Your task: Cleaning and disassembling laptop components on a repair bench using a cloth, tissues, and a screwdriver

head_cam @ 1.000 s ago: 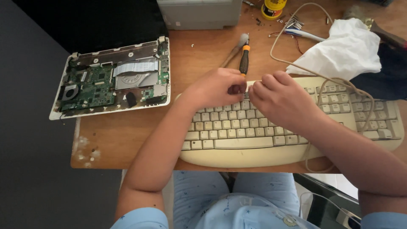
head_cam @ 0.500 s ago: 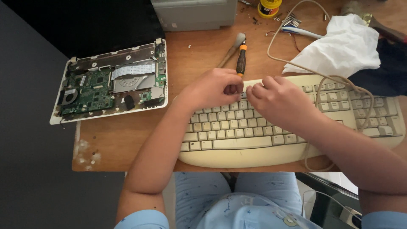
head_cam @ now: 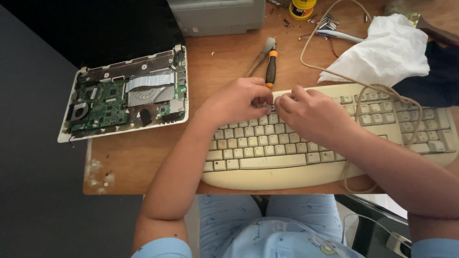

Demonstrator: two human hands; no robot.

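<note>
Wooden desk (head_cam: 143, 162) | cream plastic keyboard (head_cam: 296, 157) lies flat at its front edge | left hand (head_cam: 236, 101) and right hand (head_cam: 311, 114) curl, fingertips pinching at the top key row; what they grip is hidden | judged light, rigid, brittle keycaps; hold by the case edges.

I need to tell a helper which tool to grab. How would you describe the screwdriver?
On the wooden desk, look just beyond the cream keyboard. The screwdriver lies there: black handle, orange collar, unlike the plain brush beside it.
</note>
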